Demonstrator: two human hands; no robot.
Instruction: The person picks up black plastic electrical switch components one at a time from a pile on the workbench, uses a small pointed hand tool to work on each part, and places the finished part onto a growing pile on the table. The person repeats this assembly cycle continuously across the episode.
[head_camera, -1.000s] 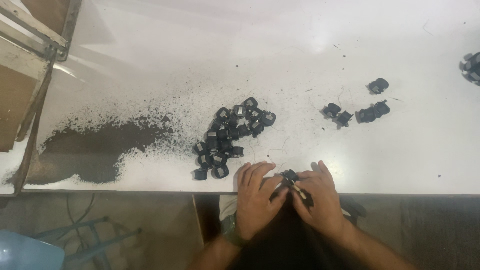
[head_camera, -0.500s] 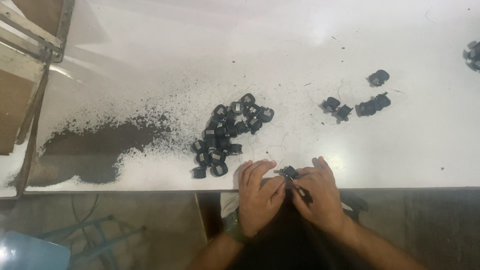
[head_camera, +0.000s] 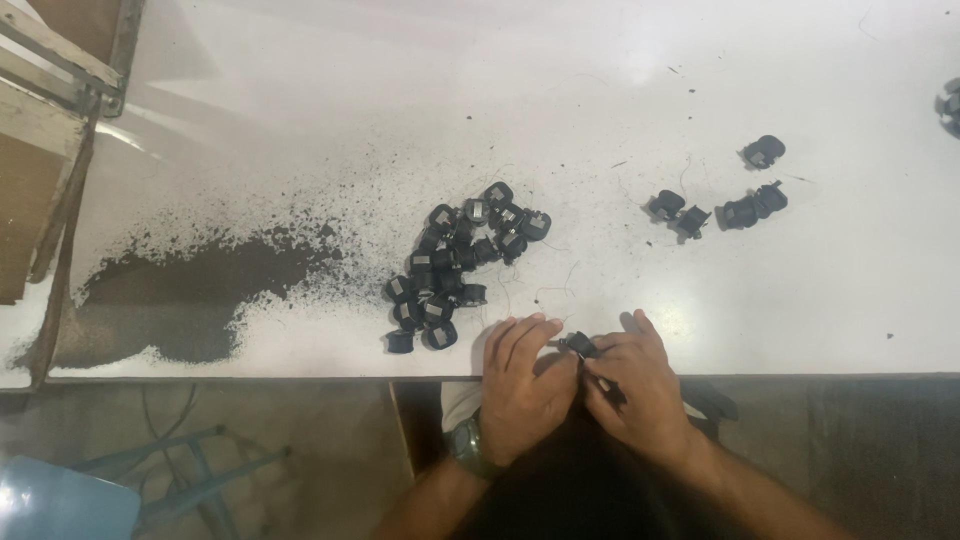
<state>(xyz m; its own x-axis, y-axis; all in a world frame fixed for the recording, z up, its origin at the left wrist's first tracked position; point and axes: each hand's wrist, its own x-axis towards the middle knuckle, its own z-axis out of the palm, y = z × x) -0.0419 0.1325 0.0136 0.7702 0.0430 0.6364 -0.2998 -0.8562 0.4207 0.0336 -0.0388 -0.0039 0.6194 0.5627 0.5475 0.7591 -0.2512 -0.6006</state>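
Glossy white table (head_camera: 620, 90), both hands (head_camera: 580, 385) pinching one small round black plastic part (head_camera: 578, 346).

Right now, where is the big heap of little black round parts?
In the head view, the heap of small black round parts lies mid-table, just beyond the left hand, right of the dark powder patch.

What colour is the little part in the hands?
Black: the small part, pinched between both hands, head view.
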